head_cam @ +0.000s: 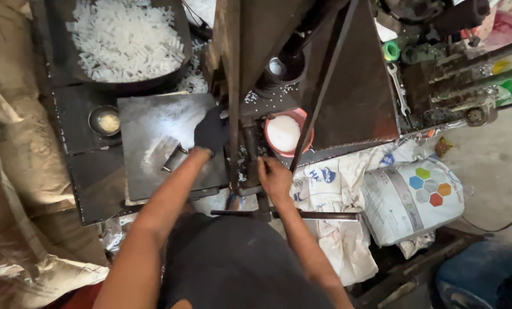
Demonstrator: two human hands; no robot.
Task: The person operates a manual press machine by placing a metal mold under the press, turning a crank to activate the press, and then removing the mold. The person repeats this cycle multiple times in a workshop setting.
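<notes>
Looking down past my chest, I see my left hand, in a dark glove, reaching forward to the edge of the flat metal plate, right against the machine's vertical post. Whether its fingers close on anything I cannot tell; they are hidden against the post. My right hand is bare and curled around the lower upright bar, nearer to me than the left. The orange bowl of white granules sits just beyond the right hand, to the right of the post, its rim partly behind a slanted rod.
</notes>
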